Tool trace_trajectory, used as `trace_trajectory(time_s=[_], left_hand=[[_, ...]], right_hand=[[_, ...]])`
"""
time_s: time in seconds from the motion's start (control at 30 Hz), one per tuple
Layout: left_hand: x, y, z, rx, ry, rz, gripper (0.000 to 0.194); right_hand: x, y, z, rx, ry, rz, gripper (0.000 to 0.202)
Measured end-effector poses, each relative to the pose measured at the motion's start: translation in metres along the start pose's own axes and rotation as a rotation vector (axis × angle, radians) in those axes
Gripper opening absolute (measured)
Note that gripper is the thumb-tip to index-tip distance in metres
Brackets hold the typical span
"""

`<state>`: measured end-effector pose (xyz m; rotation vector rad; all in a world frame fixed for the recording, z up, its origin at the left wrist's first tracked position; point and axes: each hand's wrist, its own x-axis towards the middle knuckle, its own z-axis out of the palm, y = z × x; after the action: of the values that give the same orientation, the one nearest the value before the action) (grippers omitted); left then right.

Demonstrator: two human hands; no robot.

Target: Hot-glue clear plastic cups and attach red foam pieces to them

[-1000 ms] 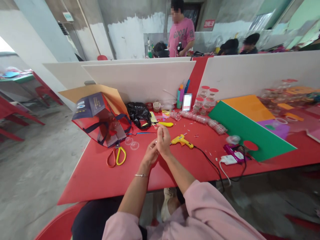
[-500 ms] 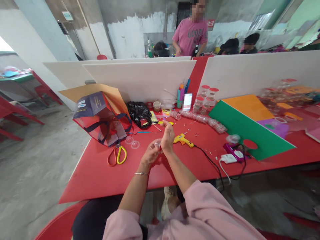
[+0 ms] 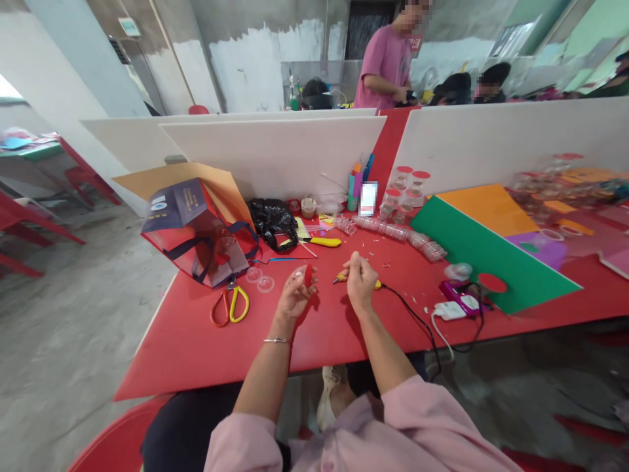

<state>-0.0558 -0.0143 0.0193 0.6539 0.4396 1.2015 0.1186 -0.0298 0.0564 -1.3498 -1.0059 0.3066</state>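
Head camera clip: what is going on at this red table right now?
A person sits at a red table strewn with craft supplies. The left hand holds up a small red round piece between its fingers. The right hand rests on the yellow glue gun, which lies on the table with its black cord trailing right. Orange and yellow scissors lie to the left, untouched. Behind the white divider, another person in a pink shirt stands.

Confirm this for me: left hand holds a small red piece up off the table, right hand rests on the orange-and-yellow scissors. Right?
Not quite. The head view shows the right hand on the yellow glue gun, not the scissors, which lie untouched further left on the red table. The left hand does hold a small red piece up off the table.
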Motion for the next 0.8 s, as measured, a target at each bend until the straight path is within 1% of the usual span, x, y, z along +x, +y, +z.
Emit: trace_trajectory(time_s=[0.13, 0.23, 0.37, 0.47, 0.57, 0.67, 0.8], left_hand=[[0.003, -0.002, 0.000, -0.007, 0.038, 0.001, 0.045], [0.006, -0.005, -0.001, -0.010, 0.048, 0.021, 0.043], [0.008, -0.009, -0.005, -0.006, 0.054, 0.028, 0.037], [0.008, -0.010, -0.008, -0.014, 0.057, 0.024, 0.037], [0.009, -0.011, -0.010, -0.024, 0.053, 0.025, 0.035], [0.010, -0.012, -0.010, -0.008, 0.055, 0.034, 0.035], [0.012, -0.014, -0.009, 0.039, 0.114, 0.034, 0.043]], right_hand=[[0.004, 0.008, -0.016, -0.032, -0.053, -0.005, 0.048], [0.007, 0.014, -0.026, -0.041, -0.085, -0.055, 0.040], [0.005, 0.020, -0.038, -0.042, -0.122, -0.105, 0.038], [-0.002, 0.021, -0.045, -0.040, -0.210, -0.106, 0.036], [-0.010, 0.022, -0.050, -0.085, -0.302, -0.154, 0.029], [-0.017, 0.025, -0.054, -0.167, -0.303, -0.172, 0.021], [-0.017, 0.032, -0.062, -0.285, -0.250, -0.148, 0.023]])
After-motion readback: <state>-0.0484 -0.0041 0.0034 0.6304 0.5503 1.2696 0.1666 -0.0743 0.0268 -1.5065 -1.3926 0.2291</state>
